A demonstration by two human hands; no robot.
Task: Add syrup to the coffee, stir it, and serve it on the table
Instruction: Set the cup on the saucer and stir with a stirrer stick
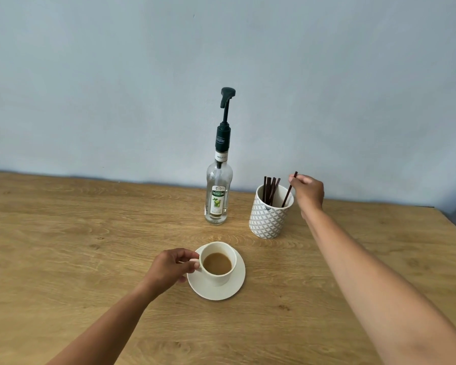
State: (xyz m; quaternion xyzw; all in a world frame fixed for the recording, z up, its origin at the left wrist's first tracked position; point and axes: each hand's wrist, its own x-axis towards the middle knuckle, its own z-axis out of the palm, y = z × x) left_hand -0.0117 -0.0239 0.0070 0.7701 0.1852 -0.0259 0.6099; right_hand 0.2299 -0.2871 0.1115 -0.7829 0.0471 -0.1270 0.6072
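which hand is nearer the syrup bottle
Right. The right hand pinches a stirrer over the patterned cup, just right of the syrup bottle. The left hand holds the coffee cup, nearer the camera.

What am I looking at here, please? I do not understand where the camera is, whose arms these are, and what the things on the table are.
There is one picture, taken by a camera worn on a person's head, looking down at their own bare arms. On the wooden table stand a syrup bottle with a pump, a patterned holder full of dark stir sticks, and a cup of coffee on a saucer. The left hand holds the cup's handle. The right hand pinches one stick, whose lower end is inside the holder.
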